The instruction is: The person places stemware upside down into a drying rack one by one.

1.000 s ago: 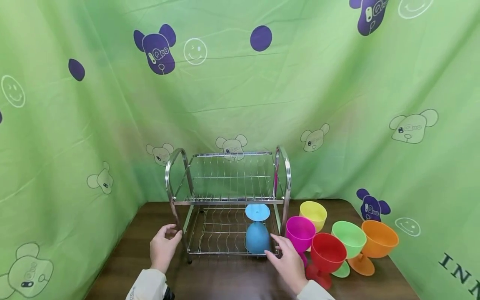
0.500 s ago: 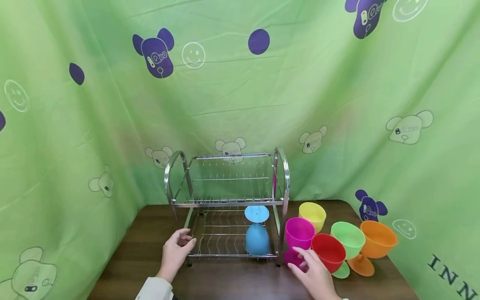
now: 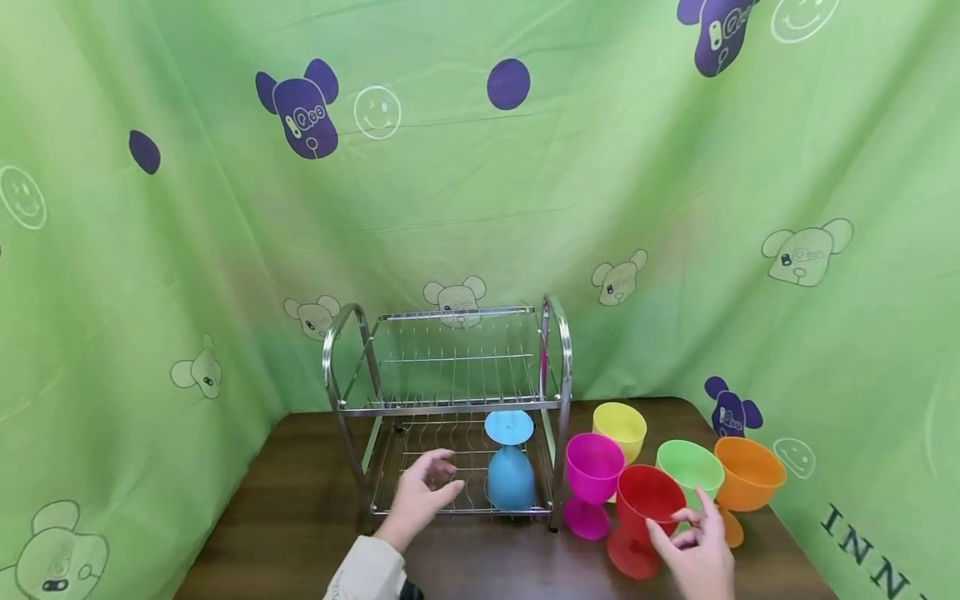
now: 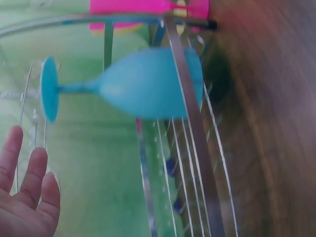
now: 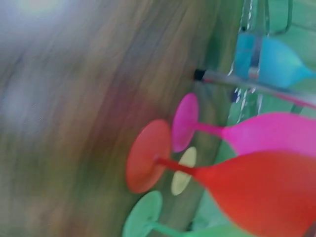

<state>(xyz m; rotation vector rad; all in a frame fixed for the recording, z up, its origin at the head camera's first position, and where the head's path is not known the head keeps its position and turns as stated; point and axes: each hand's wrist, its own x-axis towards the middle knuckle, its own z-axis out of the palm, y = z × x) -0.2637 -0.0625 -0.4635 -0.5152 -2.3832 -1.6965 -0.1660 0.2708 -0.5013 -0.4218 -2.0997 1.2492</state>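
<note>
In the head view, a blue goblet (image 3: pixel 511 479) stands upside down at the right end of the lower tier of a two-tier metal dish rack (image 3: pixel 450 408). My left hand (image 3: pixel 420 496) hovers before the rack's front edge, fingers loosely bent with nothing in them; the left wrist view shows its fingertips apart from the goblet. Over on the right, my right hand (image 3: pixel 697 546) is beside a red goblet (image 3: pixel 648 500), thumb near its bowl and fingers spread in front of a green goblet (image 3: pixel 690 467). Whether the thumb touches the red bowl, I cannot tell.
Upright magenta (image 3: pixel 594 467), yellow (image 3: pixel 619 427) and orange goblets (image 3: pixel 750 475) cluster around the red and green ones, right of the rack. A brown wooden table (image 3: pixel 262 517) carries everything. Green printed cloth (image 3: pixel 450 192) encloses the back and sides.
My right hand has moved right, from the blue goblet past the magenta one to the red goblet. My left hand has shifted right, from the rack's left post to before its middle.
</note>
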